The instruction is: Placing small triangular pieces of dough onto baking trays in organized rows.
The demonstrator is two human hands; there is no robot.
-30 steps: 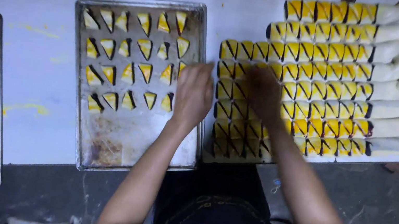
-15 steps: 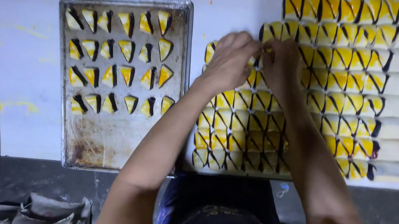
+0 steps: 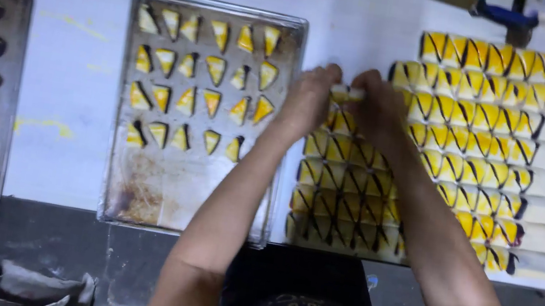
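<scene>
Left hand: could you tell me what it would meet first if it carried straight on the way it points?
Probably the pastry piece pinched between the left hand and right hand; beyond lies bare white table.

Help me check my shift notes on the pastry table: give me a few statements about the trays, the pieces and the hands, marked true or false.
1. Both hands, left hand and right hand, meet over one small pastry piece. True.
2. The middle tray is completely filled. False: its lower part holds no pieces.
3. The cut pastry strips lie right of the middle tray. True.
4. The left tray holds no pieces. False: it holds yellow and dark pieces.
</scene>
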